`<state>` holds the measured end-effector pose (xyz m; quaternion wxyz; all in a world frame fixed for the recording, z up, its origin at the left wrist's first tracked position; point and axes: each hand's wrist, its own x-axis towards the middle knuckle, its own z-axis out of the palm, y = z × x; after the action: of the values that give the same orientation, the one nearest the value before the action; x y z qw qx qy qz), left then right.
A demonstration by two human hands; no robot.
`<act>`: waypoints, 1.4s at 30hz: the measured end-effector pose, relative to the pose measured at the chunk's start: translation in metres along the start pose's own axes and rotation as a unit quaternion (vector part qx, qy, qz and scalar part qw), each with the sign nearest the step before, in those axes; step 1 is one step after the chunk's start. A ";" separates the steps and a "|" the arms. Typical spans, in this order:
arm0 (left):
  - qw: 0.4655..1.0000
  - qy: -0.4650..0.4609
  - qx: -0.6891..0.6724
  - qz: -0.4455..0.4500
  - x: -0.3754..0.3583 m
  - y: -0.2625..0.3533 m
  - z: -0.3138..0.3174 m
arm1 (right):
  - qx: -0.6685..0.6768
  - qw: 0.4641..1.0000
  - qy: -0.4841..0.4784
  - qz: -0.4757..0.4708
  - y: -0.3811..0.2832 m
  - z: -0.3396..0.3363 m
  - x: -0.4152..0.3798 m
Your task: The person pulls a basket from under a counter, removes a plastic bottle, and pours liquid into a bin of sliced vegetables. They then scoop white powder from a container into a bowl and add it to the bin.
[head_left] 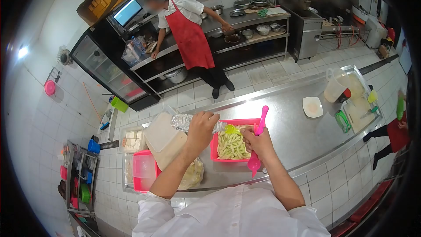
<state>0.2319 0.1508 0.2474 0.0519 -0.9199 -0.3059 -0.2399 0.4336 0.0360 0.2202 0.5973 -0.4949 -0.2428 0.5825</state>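
Observation:
My left hand (201, 128) is wrapped round a clear plastic bottle (181, 122), which lies nearly level with its neck toward a yellow-green spoon (231, 129). My right hand (259, 142) grips that spoon together with pink measuring spoons (263, 116), whose ends stick out above and below the fist. Under both hands sits a pink tray (214, 149) full of pale green cut vegetable strips (232, 146). Whether liquid is leaving the bottle cannot be made out.
On the steel table (285, 136) are a white plate (312, 107), a clear jug (335, 85), a cutting board (164, 136), a pink container (144, 171) and a bag of vegetables (191, 176). A person in a red apron (191, 35) stands across; another person (394, 131) is at right.

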 end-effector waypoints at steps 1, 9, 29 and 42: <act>1.000 -0.001 0.000 0.000 0.000 0.000 0.000 | 0.000 1.000 0.000 0.000 -0.001 0.000 0.000; 1.000 -0.003 -0.005 -0.005 0.002 0.001 -0.001 | -0.007 1.000 0.003 -0.005 0.001 -0.001 0.001; 0.949 0.060 -0.223 -0.216 -0.047 -0.002 0.008 | 0.010 1.000 -0.006 0.015 -0.014 -0.006 -0.007; 0.785 0.188 -0.423 -0.411 -0.217 0.087 0.049 | -0.053 0.998 0.022 0.038 0.048 -0.048 0.039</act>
<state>0.1514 -0.0244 0.1059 -0.3893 -0.5735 -0.5074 -0.5119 0.4613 0.0499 0.1479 0.5527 -0.5477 -0.2407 0.5802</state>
